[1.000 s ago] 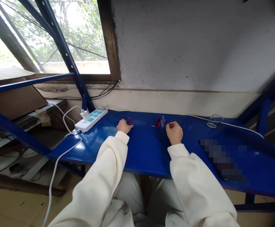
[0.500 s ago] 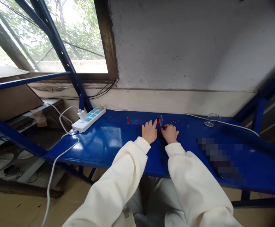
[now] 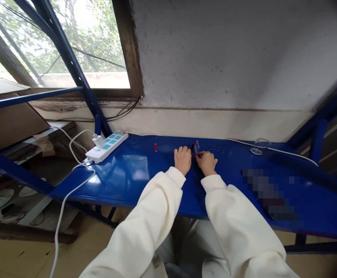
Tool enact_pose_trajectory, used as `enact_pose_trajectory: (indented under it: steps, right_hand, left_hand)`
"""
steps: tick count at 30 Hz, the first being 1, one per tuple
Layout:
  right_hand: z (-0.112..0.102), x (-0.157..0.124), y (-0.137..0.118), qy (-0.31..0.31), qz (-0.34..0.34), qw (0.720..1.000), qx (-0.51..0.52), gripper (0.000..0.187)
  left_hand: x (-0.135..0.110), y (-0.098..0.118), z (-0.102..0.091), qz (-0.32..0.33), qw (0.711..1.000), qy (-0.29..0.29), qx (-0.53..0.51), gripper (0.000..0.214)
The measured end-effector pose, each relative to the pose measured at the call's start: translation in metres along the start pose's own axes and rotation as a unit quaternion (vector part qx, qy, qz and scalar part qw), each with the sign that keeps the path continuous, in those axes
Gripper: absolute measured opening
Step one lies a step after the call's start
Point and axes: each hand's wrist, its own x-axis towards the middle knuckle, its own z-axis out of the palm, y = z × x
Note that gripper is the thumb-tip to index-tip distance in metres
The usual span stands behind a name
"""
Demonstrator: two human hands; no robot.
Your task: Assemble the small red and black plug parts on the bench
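Note:
On the blue table, my left hand (image 3: 182,160) is closed, back upward, with its curled fingertips out of sight. It is right beside a small red and black piece (image 3: 192,146), and I cannot make out what its fingers hold. My right hand (image 3: 207,163) is pinched, thumb and index together, at the near end of a small clear plastic piece (image 3: 196,147). Something dark shows at those fingertips, too small to name. Several tiny parts (image 3: 215,148) lie just beyond the right hand. A small red cylinder (image 3: 155,147) stands or lies to the left; which, I cannot tell.
A white power strip (image 3: 107,146) with a plug and cable is at the table's left end. Near the back right is a clear round container (image 3: 256,151), beside a white cable (image 3: 293,155) along the wall. A blurred-out dark object (image 3: 268,195) lies front right.
My left index finger, stretched over the red and black piece before, has drawn back and curled in. The right hand has shifted slightly left, still pinched. The view has moved a little.

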Motion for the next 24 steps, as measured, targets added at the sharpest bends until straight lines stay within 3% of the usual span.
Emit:
enact_pose_trajectory:
  steps: [14, 24]
  right_hand:
    - [0.003, 0.007, 0.001, -0.007, 0.021, 0.999, 0.031, 0.023]
    - [-0.003, 0.003, -0.001, -0.021, -0.057, 0.998, -0.002, 0.017]
  left_hand:
    - [-0.007, -0.01, -0.009, -0.132, 0.98, 0.057, -0.138, 0.01]
    - [-0.01, -0.009, -0.008, -0.134, 0.973, 0.098, -0.159, 0.008]
